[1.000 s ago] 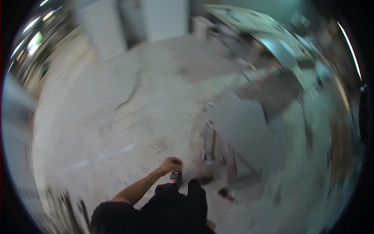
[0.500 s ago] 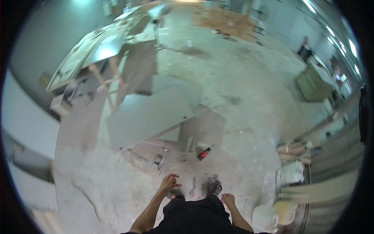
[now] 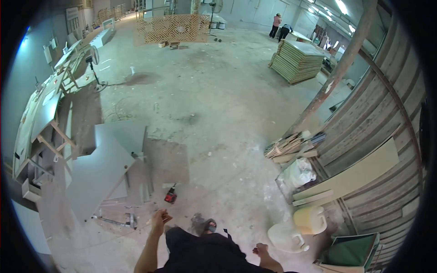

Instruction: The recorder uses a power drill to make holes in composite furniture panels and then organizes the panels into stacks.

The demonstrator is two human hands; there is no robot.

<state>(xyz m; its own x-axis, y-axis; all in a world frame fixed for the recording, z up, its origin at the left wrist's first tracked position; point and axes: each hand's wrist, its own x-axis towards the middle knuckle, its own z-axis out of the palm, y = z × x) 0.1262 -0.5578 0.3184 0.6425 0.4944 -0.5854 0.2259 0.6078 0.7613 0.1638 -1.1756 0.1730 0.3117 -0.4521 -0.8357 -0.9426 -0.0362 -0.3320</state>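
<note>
My left hand (image 3: pixel 160 221) hangs in front of my left thigh, its fingers loosely bent and a little apart, with nothing in them. A red and black cordless drill (image 3: pixel 170 196) lies on the floor just beyond that hand, not touched by it. Lower right, my right hand (image 3: pixel 261 250) is held out beside my hip with its fingers curled in; no object shows in it. Nearest to it is a whitish plastic jug (image 3: pixel 286 237) on the floor. Left of the drill, a large grey panel (image 3: pixel 98 175) leans over other boards, with a metal tool (image 3: pixel 131 221) near its lower edge.
A yellowish jug (image 3: pixel 310 219), a white sack (image 3: pixel 300 173) and wood strips (image 3: pixel 286 146) line the right wall. A green-lined bin (image 3: pixel 350 251) stands lower right. Farther off are a slanting post (image 3: pixel 334 82), stacked panels (image 3: pixel 298 61), a standing fan (image 3: pixel 93 68) and two people (image 3: pixel 276 25).
My view has swung to the right, so the panel, drill and fan sit farther left. More of the right wall shows, including the post and green-lined bin. Both hands remain without any visible object.
</note>
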